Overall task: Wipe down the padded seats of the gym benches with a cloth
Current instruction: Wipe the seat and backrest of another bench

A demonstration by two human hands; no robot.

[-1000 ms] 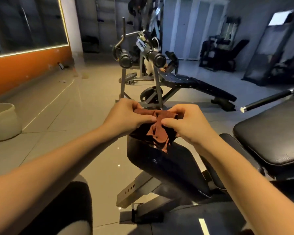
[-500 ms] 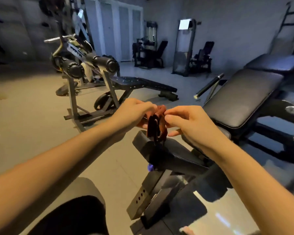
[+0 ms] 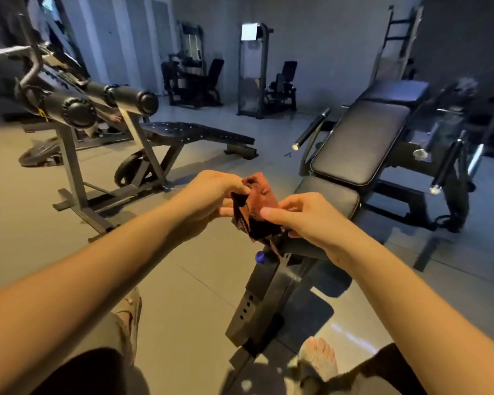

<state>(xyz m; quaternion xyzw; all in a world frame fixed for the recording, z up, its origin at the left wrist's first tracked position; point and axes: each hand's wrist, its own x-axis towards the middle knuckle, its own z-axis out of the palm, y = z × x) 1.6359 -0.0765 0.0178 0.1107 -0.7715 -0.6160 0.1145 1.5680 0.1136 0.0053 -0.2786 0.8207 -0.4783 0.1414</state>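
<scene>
Both hands hold the cloth point(image 3: 261, 201) in the air, just above the near end of the bench point(image 3: 334, 198). The left hand point(image 3: 211, 195) pinches its upper edge between thumb and fingers. The right hand point(image 3: 305, 218) lays its forefinger across the front and curls its other fingers underneath, so it grips too. The cloth touches no pad; a frayed tail hangs down toward the frame.

A second ago the cloth sagged loose between the hands. Now it is drawn into a tighter wad, with the rust-red face turned outward. The view has also swung right, so the small seat and the long back pad point(image 3: 360, 141) beyond it now lie straight ahead. A half second ago they sat off to the side.

This looks like folding the cloth to a fresh face before wiping, not the wiping itself. No stroke on this bench has begun. The likely next move is to lower the wad onto the seat, which lies just past the right hand, and press it flat there.
</scene>
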